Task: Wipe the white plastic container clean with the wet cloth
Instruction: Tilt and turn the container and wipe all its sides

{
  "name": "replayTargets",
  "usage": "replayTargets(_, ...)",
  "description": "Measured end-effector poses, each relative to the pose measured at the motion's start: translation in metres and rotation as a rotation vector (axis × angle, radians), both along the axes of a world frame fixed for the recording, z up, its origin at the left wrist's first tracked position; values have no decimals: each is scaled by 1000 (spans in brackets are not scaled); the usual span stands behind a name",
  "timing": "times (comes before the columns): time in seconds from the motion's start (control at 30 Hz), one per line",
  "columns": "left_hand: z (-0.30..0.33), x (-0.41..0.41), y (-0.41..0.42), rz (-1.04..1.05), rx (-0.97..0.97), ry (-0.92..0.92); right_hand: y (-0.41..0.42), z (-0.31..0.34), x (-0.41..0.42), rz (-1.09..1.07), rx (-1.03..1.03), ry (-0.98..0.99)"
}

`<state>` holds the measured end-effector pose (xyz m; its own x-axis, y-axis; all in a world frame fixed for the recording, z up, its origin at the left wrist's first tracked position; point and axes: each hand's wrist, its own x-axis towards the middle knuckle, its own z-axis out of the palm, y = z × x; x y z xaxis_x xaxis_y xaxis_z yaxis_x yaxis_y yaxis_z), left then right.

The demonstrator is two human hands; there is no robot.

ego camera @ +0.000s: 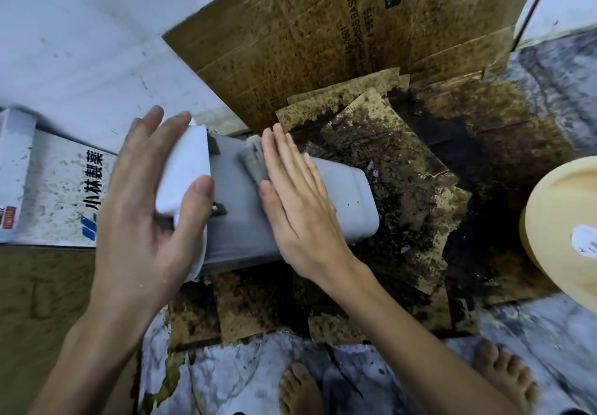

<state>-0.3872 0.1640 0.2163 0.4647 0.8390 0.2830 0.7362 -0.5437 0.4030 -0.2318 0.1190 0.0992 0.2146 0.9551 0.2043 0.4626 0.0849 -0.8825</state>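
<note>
white plastic container (339, 198) under right hand (297, 207) pressing, seemingly, cloth (253, 164).

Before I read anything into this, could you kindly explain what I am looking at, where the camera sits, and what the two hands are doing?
There is no machine here: a person wears one camera on the head, looking down at their own two bare hands, with bare feet at the bottom edge. The left hand has its grip around the lid end of a white plastic container lying on its side. The right hand is flat, fingers straight, pressing a grey cloth against the container's side. Underneath lie pieces of cardboard heavily stained with dark grime. A white printed box sits to the left, and part of a cream-coloured round object shows at the right edge.
</note>
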Motion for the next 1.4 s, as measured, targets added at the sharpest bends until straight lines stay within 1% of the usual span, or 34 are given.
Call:
replayTargets(0.2,2,1,-1,-10,-1,5,-10,-47,35,-57,-204,21)
replayTargets(0.3,1,2,-1,-9,0,9,-13,-64,47,-70,-257,61)
replayTargets(0.43,2,2,-1,2,-1,2,-11,-70,51,-113,-281,143)
replayTargets(0.53,1,2,-1,7,7,1,-8,-61,43,-151,-326,181)
replayTargets(0.67,1,-1,4,4,8,-10,-5,-25,16,-110,-269,170)
replayTargets(0.8,-1,-8,4,4,23,-10,-6,14,-12,-7,-166,195)
replayTargets(0.9,-2,-12,5,-5,19,-13,-9,24,-21,54,-104,183)
replayTargets(1.03,-1,-17,7,-3,16,-16,-8,-2,-8,52,-104,94)
replayTargets(1.13,0,-17,8,-4,6,-25,-11,-41,15,-57,-197,57)
replayTargets(1.2,0,-15,9,-11,1,-21,-14,-68,35,-155,-281,76)
replayTargets(1.27,0,-12,9,-12,-4,-22,-15,-86,52,-214,-357,138)
replayTargets(1.33,0,-11,9,-10,-8,-23,-13,-92,60,-233,-405,220)
replayTargets(1.4,0,-10,9,-5,-9,-21,-9,-87,59,-240,-437,260)
